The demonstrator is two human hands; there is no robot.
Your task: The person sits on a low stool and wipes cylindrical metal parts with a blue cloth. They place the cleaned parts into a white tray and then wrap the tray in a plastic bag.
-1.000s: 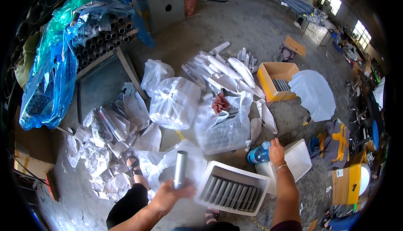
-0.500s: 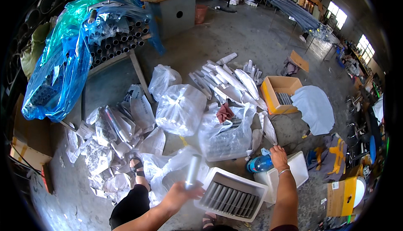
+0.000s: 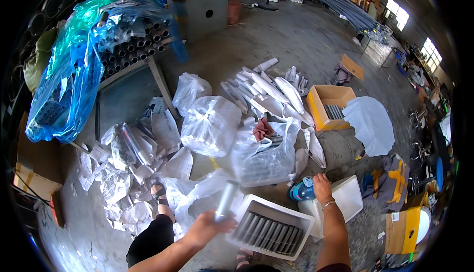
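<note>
My left hand [image 3: 210, 226] is closed around a short silvery metal tube [image 3: 226, 200], held tilted upward beside the white bin; both are a little blurred. Inside the white bin [image 3: 310, 232], several grey metal tubes [image 3: 269, 233] lie side by side in a row. On the right, my right hand [image 3: 323, 189] is closed at one end of a blue bottle [image 3: 301, 192], which is tilted over a second white container [image 3: 349, 200]. A bit of light blue material shows at the bottle's top. My fingers partly hide the bottle's right end.
Crumpled paper [image 3: 116, 188] covers the floor at left. Clear plastic bags [image 3: 210, 124], one with a brown cloth [image 3: 262, 129] on it, stand ahead. Beyond lie paper-wrapped pieces [image 3: 266, 89] and a cardboard box [image 3: 321, 101] of tubes. A rack of tubes [image 3: 133, 52] under blue plastic stands far left.
The view has shifted slightly. My left hand still holds the tube, now tilted a little more to the right. My right hand stays at the bottle, which has barely moved.
</note>
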